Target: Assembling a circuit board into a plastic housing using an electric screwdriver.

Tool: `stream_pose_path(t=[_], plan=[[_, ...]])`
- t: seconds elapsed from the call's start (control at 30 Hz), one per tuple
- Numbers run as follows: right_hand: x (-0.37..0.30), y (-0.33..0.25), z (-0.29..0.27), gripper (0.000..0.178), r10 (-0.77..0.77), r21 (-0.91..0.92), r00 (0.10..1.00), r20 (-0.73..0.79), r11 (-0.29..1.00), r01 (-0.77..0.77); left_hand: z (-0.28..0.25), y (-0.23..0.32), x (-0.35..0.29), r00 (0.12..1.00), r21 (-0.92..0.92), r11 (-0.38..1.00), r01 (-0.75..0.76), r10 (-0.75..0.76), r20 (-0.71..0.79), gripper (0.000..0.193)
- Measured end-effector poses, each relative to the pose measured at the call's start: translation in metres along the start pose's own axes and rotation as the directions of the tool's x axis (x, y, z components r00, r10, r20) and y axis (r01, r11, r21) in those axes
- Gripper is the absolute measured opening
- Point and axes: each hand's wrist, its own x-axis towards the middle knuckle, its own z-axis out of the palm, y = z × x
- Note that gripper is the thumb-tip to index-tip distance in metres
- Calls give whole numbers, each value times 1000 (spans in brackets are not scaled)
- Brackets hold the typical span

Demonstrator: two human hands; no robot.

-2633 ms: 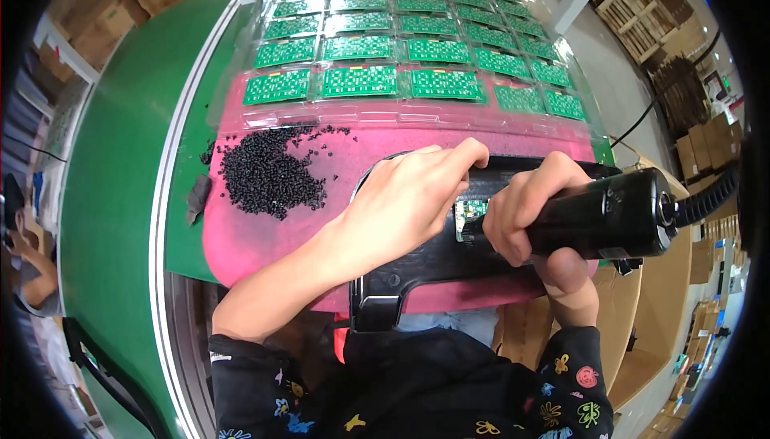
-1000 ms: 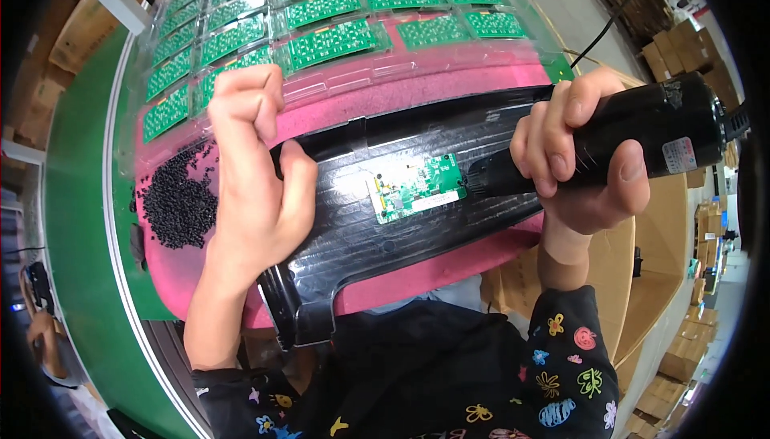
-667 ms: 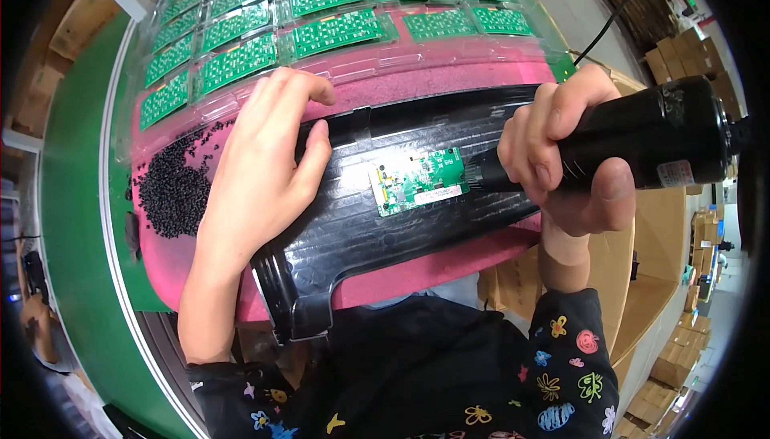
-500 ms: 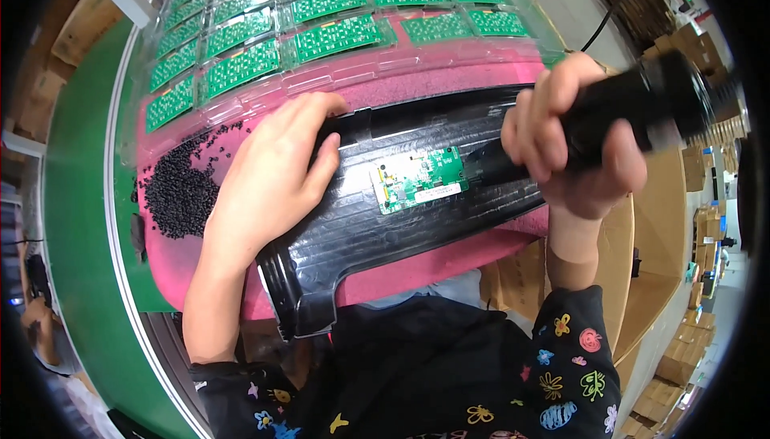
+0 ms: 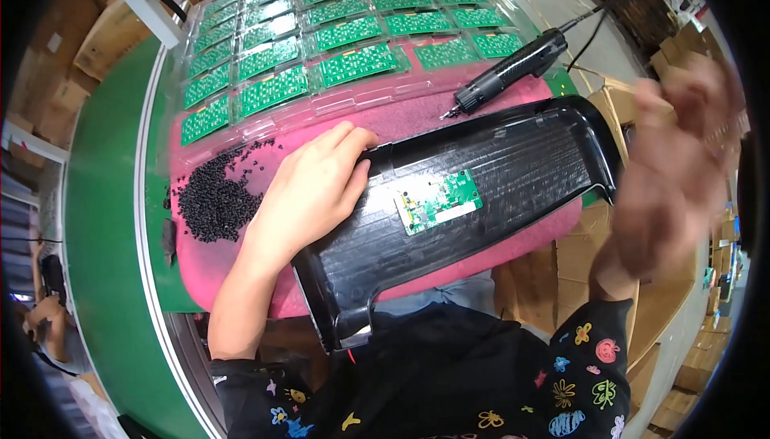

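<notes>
A long black plastic shell (image 5: pixel 529 158) lies across the pink pad with its hollow side up. Inside it sits a small green circuit board (image 5: pixel 439 202) with a white label strip. My left hand (image 5: pixel 313 190) grips the shell's far edge left of the board, fingers over the rim. My right hand (image 5: pixel 674 166) is raised beyond the shell's right end, smeared by motion; no tool shows in it. Behind the shell is a black electric screwdriver (image 5: pixel 513 70), its bit pointing left and toward me, its cord running to the upper right.
Clear plastic trays (image 5: pixel 321 82) with several green circuit boards (image 5: pixel 358 64) cover the far part of the pink pad (image 5: pixel 241 279). A heap of small black screws (image 5: pixel 212 202) lies left of my left hand. Cardboard boxes (image 5: pixel 553 271) stand at the right.
My right hand has let go of the screwdriver and moved right, away from the board. The screwdriver is now behind the shell. The whole scene has shifted slightly right and down.
</notes>
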Motion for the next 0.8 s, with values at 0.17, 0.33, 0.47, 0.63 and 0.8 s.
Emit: stream_pose_path(t=[0.17, 0.33, 0.47, 0.63, 0.8], plan=[[-9, -28, 0, 56, -42, 60, 996, -81, 997, 47, -4, -4, 5, 999, 18, 1000, -15, 16, -37, 22], [51, -59, -19, 49, -354, 76, 935, -41, 931, 356, -17, -17, -1, 993, 68, 993, -100, 104, -59, 16], [126, -133, -78, 44, -744, 54, 662, -95, 660, 749, -14, 14, -14, 998, 148, 989, 27, -36, 60, 16], [119, -205, -59, 37, -912, -79, 223, -345, 265, 961, 20, 4, -31, 972, 132, 979, -152, 173, -159, 16], [65, -175, -61, 31, -862, -4, 439, -253, 454, 891, -2, 16, -12, 986, 167, 982, 93, -114, 125, 27]])
